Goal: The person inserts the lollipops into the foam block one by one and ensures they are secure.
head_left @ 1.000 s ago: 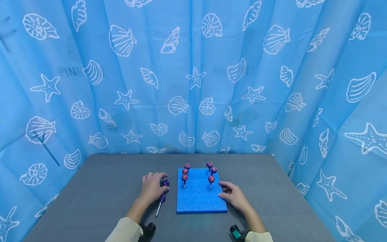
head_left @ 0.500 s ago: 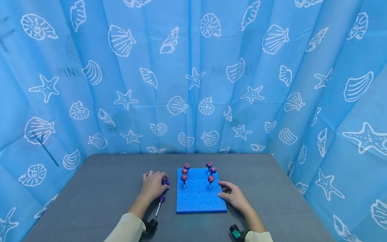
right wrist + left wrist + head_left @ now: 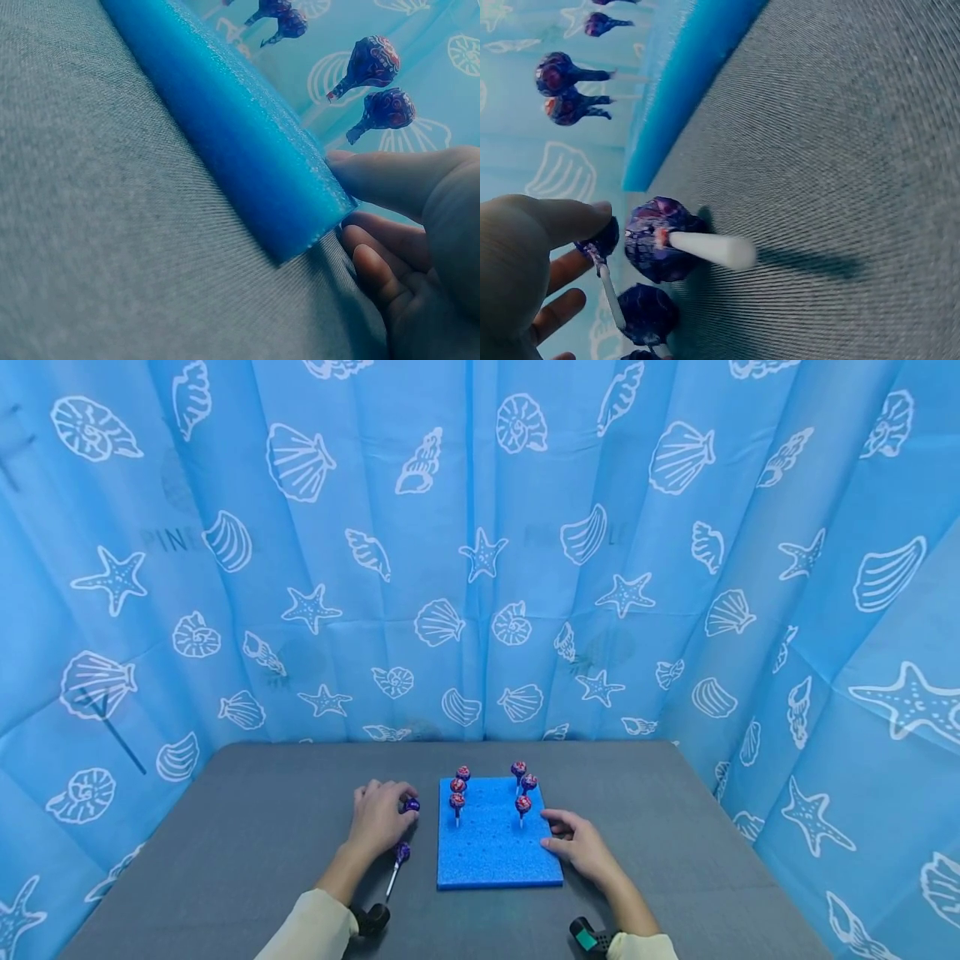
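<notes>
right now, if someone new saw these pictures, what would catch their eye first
Most likely the seashell-print curtain, its bright blue filling the background behind the grey table. Next, probably the six wrapped lollipops standing in two groups of three, toward the left and right sides of the blue foam board. Then perhaps the left hand, holding a purple-wrapped lollipop to the left of that board.

Behind the grey cloth-covered table (image 3: 300,793) hangs the blue shell-printed fabric curtain (image 3: 480,593). On the table, a flat blue foam block (image 3: 495,860) bears six round red-and-purple lollipops (image 3: 522,803) — three far left, three far right. Left of it is a round, white-stemmed purple lollipop (image 3: 402,852), the bare left hand (image 3: 378,814) just behind.
</notes>
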A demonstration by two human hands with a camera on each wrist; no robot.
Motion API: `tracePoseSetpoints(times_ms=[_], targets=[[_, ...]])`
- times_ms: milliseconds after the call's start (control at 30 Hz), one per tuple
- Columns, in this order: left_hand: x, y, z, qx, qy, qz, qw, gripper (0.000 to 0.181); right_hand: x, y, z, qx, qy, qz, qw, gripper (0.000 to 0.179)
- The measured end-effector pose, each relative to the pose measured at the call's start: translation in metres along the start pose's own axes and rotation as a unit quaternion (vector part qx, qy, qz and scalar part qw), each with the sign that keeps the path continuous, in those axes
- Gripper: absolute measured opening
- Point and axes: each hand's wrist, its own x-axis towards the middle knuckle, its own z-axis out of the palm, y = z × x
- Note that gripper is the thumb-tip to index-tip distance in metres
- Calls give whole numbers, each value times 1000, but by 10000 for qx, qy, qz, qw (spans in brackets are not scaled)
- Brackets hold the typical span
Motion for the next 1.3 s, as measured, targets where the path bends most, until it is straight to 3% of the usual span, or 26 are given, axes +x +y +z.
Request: tracePoseSetpoints(times_ms=[433, 833, 967, 1167, 1300], targets=[[-1, 16, -15, -353, 683, 517, 9957, 33, 0, 0, 0, -1, -3, 81, 10000, 41], [1, 35, -30, -1013, 1508, 1191, 9761, 27, 0, -1, -1, 5, -1, 73, 10000, 41], [0, 42, -34, -1461, 1538, 1233, 9694, 27, 0, -2, -2, -23, -16, 14, 10000, 41], [-5, 56, -40, -2449, 1268, 1007, 9559, 27, 0, -3, 0, -18, 26, 104, 9999, 41], [-8, 65, -43, -2754, 1223, 1005, 9482, 31, 0, -4, 1, -26, 8, 120, 9999, 41]])
